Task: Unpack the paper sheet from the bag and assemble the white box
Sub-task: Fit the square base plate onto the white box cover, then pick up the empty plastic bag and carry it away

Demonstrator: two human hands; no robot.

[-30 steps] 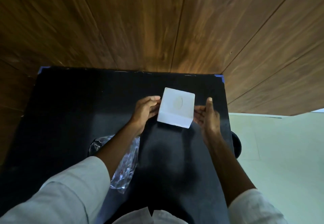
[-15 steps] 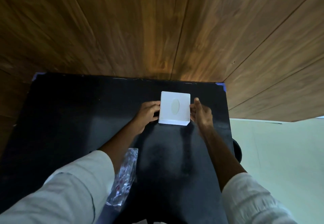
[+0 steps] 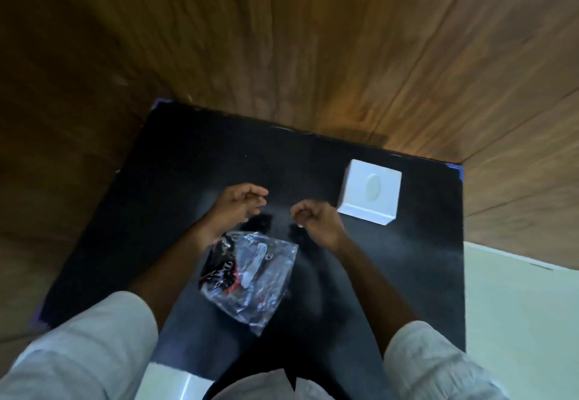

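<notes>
A: Where is the white box (image 3: 369, 193) from your seat?

B: I see it standing assembled on the black surface (image 3: 175, 186), toward the far right corner, with an oval mark on its top face. Neither hand touches it. My right hand (image 3: 316, 221) is just beside its near left corner, apart from it.

A: And the fingers?

B: On both hands I see the fingers curled loosely inward, holding nothing. The left hand (image 3: 235, 207) hovers over the middle of the surface, fingertips pointing toward the right hand, with a gap of bare black top between the two.

A: What about the bag?

B: The clear plastic bag (image 3: 250, 277) lies crumpled on the surface near me, just under my left wrist and forearm. The forearm covers its left edge, so I cannot tell how far it reaches on that side. There is dark printing and a white shape on it; I cannot tell whether anything is inside.

A: Anything in the way of the box?

B: Nothing lies between the hands and the box. The wooden wall (image 3: 313, 55) rises right behind the surface, and the box sits close to it. A pale floor (image 3: 517, 321) shows past the right edge. My light sleeves (image 3: 84, 349) fill the lower corners of the view.
</notes>
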